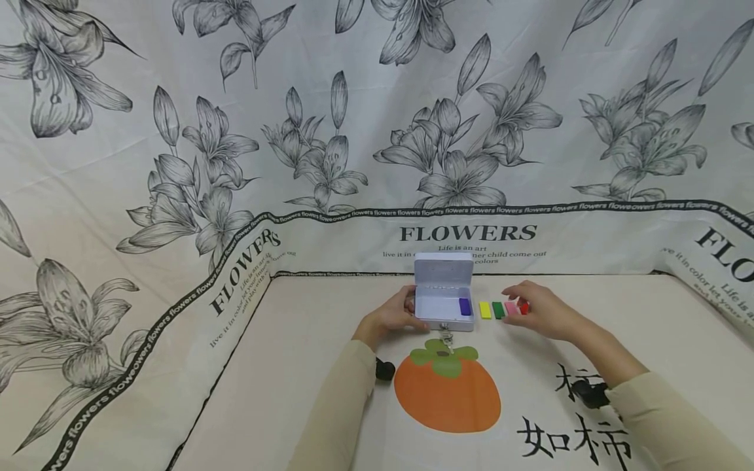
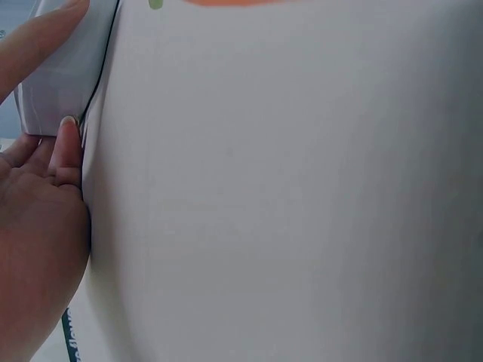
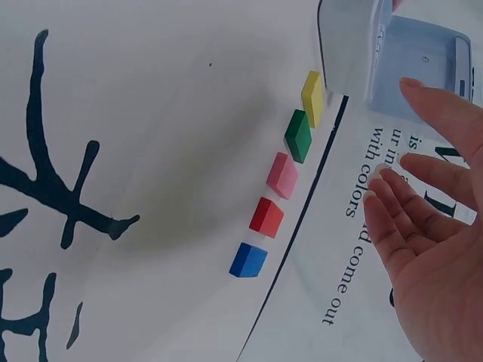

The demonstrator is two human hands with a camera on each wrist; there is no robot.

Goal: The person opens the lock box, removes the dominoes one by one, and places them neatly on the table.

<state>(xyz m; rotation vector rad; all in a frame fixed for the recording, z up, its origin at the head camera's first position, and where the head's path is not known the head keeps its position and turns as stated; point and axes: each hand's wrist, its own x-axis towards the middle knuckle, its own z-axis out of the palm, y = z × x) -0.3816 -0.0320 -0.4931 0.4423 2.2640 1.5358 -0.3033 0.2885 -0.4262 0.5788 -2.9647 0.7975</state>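
A small white lidded box (image 1: 432, 322) stands with its lid up, and a purple block (image 1: 465, 307) lies in its right side. My left hand (image 1: 391, 311) grips the box by its left end; in the left wrist view the thumb (image 2: 45, 38) lies along one side and the fingers are at the end. My right hand (image 1: 544, 313) hovers by a row of blocks, fingers loosely bent and nothing between them. The row runs yellow (image 3: 312, 98), green (image 3: 299, 136), pink (image 3: 282, 176), red (image 3: 266, 217) and blue (image 3: 249, 260). In the head view the right hand hides the blue block.
Keys (image 1: 448, 339) hang from the box's front lock. The tablecloth carries a printed orange persimmon (image 1: 448, 396) and black characters (image 1: 574, 445). Behind the table hangs a white curtain (image 1: 330, 242) with printed flowers and lettering.
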